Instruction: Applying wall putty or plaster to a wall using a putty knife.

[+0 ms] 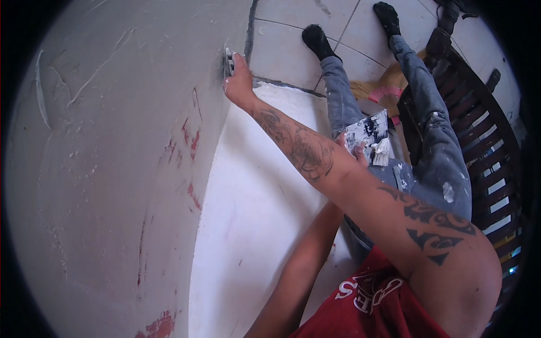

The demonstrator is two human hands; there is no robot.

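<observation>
My tattooed right arm reaches up and left, and my right hand [239, 81] grips a scraper [229, 61] with white residue, held against the grey wall surface [112, 169] near its dark edge. The blade is partly hidden by my fingers. My left hand [357, 151] holds a square plate [366, 133] smeared with white compound and dark patches, beside my thighs, partly behind my right arm. A white band of surface [236, 214] runs alongside the grey one, beneath my arms.
My legs in paint-spotted jeans [439, 158] and dark socks stretch over a tiled floor [287, 45]. A straw broom [372, 84] lies between them. Dark wooden slatted furniture [490, 152] runs along the right side, with a dark object [493, 81] on the tiles beyond.
</observation>
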